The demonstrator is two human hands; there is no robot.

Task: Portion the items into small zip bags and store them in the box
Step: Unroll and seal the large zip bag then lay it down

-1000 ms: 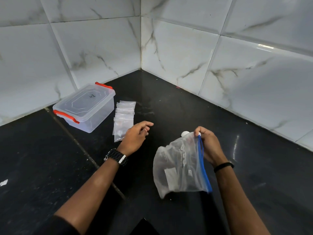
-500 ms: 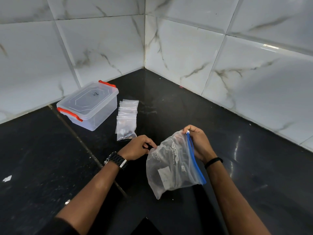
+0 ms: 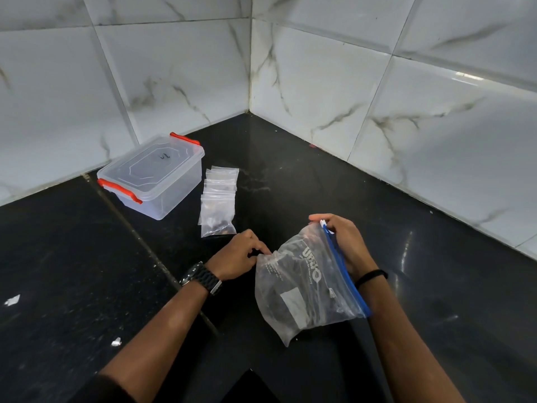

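Note:
A large clear zip bag [image 3: 308, 283] with a blue slider strip and dark contents hangs above the black counter. My right hand [image 3: 344, 242] grips its top edge near the white slider. My left hand [image 3: 241, 255] pinches the bag's left corner. A row of small zip bags [image 3: 218, 203] lies flat on the counter, the nearest one holding dark pieces. The clear plastic box [image 3: 154, 175] with red latches stands left of them, its lid on.
The black counter [image 3: 87, 271] runs into a corner of white marble-tile walls [image 3: 319, 82]. A seam [image 3: 136, 237] crosses the counter diagonally. Small white scraps [image 3: 13, 300] lie at the left.
My left hand came back from near the small bags and took hold of the large bag's left corner. The large bag shifted slightly left and nearer.

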